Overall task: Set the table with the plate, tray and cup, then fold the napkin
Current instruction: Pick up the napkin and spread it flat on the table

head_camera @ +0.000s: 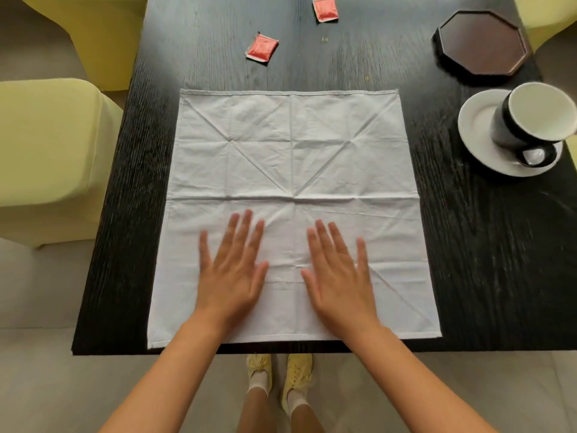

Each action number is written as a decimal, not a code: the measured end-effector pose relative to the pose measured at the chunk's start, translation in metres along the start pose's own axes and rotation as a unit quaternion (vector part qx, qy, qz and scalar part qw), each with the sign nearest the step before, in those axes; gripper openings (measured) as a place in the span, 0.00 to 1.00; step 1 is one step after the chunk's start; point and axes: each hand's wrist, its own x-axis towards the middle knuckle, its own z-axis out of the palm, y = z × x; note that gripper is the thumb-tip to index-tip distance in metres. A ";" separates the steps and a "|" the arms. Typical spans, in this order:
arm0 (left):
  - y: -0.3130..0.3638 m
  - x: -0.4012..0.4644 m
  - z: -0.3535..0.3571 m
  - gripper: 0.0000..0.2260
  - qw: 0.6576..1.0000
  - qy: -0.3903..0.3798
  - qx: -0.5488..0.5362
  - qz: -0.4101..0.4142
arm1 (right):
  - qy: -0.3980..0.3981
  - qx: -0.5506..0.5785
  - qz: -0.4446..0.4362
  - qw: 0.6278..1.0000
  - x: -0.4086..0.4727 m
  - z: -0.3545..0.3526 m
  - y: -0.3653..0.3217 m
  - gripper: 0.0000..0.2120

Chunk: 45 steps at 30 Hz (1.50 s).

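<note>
The table [468, 260] before me is black wood with a rough, open grain, and its near edge runs straight across just above my feet. Pale yellow chairs [46, 157] with smooth fabric covers stand at its left side and at the far corners.

On the table lies the white cloth napkin [293, 145], spread out flat as a big square with a narrow hem around it. Its fabric is thin and creased: fold lines cross it straight and on the diagonal, and they meet near the middle like a star. Its near edge lies close to the table edge.

My left hand [232, 273] and my right hand [338, 276] lie palm down on the near half of the napkin, side by side but apart. The fingers of both are stretched out and a little spread, pressing flat on the cloth and gripping nothing.

At the far right corner sits the dark brown octagonal tray [482, 42], with a raised rim and a smooth surface. Nearer, at the right edge, a round white saucer [474, 120] carries the cup [530, 117], which is black outside and white inside, with its handle toward me.

Two small red square sachets [262, 47] with pale sealed edges lie on the far side of the table, well apart from the napkin.
</note>
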 end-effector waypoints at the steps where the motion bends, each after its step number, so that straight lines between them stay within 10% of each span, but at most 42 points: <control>1: 0.009 0.013 0.001 0.27 1.000 -0.005 0.003 0.021 | -0.004 0.000 -0.008 1.000 0.012 0.003 -0.009 0.28; 16: -0.072 0.100 -0.003 0.33 0.995 -0.007 -0.015 -0.095 | 0.041 -0.010 0.157 0.987 0.114 -0.013 0.100 0.31; 21: -0.062 0.121 0.001 0.31 0.962 0.038 -0.026 -0.268 | 0.088 -0.004 0.280 0.956 0.130 -0.020 0.096 0.32; 27: -0.013 0.153 0.009 0.29 0.999 0.007 -0.013 0.034 | 0.047 -0.012 -0.013 0.999 0.158 -0.007 0.035 0.28; 45: -0.089 0.244 -0.005 0.27 0.999 0.014 0.016 -0.038 | 0.063 -0.022 0.112 0.991 0.250 -0.034 0.141 0.30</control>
